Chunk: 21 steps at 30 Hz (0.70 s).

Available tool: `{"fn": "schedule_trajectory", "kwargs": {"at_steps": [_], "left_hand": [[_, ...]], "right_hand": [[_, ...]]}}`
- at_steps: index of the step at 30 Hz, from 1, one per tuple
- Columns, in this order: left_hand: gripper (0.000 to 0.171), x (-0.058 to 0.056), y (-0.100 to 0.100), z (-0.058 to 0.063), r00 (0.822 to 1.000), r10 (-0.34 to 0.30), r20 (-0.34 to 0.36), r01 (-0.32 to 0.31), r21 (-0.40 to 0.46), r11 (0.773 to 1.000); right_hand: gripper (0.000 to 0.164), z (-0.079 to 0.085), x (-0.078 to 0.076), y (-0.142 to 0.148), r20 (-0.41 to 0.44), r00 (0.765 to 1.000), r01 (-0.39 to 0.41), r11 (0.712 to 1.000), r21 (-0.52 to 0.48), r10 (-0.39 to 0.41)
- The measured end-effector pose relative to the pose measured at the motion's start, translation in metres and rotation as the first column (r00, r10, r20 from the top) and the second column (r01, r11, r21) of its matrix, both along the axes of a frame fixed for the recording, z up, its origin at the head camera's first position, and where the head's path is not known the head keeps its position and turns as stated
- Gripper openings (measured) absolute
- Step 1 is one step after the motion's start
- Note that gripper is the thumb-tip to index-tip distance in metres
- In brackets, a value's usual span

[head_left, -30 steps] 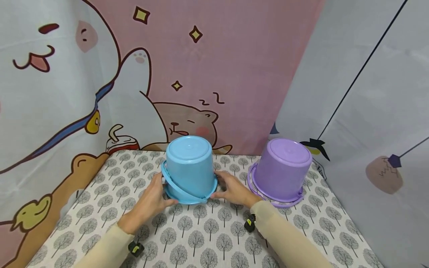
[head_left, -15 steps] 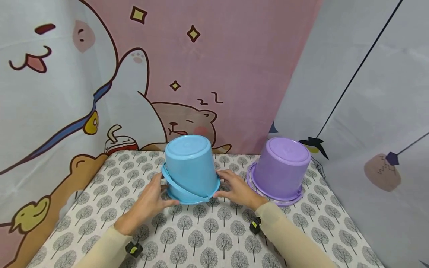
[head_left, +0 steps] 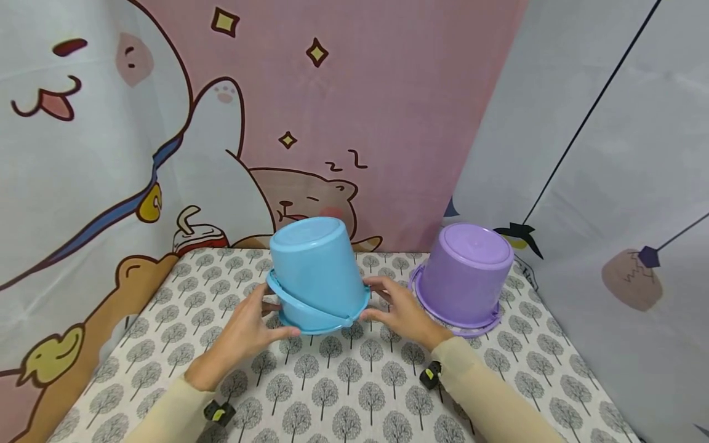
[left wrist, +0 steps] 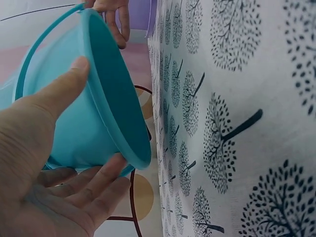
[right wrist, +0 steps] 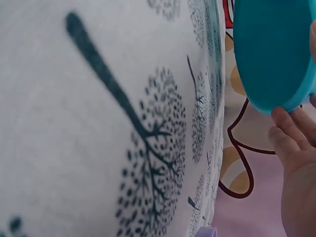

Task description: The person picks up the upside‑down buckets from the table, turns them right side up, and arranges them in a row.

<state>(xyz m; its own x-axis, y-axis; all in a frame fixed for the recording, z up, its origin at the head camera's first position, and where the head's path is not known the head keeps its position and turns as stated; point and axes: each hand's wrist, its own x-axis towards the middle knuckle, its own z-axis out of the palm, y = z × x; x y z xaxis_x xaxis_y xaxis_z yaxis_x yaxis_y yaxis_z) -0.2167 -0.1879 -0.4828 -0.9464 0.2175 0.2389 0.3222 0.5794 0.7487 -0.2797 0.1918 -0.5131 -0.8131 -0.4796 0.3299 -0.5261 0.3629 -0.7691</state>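
You look to be at the lifting step, with the upturned blue bucket (head_left: 316,274) held by both sides of its rim. It sits at 12 o'clock from you, seemingly just above the desk (head_left: 327,372), since both wrist views show a gap under parts of the rim. Your grip is closed on it from both sides: the left hand (head_left: 244,329) at 8 o'clock of the rim, the right hand (head_left: 407,314) at 4 o'clock. The next move probably calls for even support from both hands so the tilt stays controlled, with room left toward the purple bucket (head_left: 465,277), which stands upside down at 1 o'clock.

The blue bucket is smooth and slightly glossy, narrowing toward its base. Its base leans toward 11 o'clock, the right side of the rim rides higher, and the handle (head_left: 275,285) loops loosely across its near wall.
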Motion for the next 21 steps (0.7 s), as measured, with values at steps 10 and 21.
{"fn": "schedule_trajectory", "kwargs": {"at_steps": [10,21], "left_hand": [[0.12,0.005,0.002,0.005,0.996,0.04,-0.077,-0.04,0.003,0.999],[0.124,0.01,0.001,0.012,0.996,0.017,-0.093,-0.014,0.032,0.999]], "right_hand": [[0.038,0.007,0.005,0.007,-0.205,0.978,0.012,0.998,-0.065,-0.025],[0.034,0.012,0.005,0.008,-0.552,0.831,0.052,0.997,-0.056,-0.075]]}}
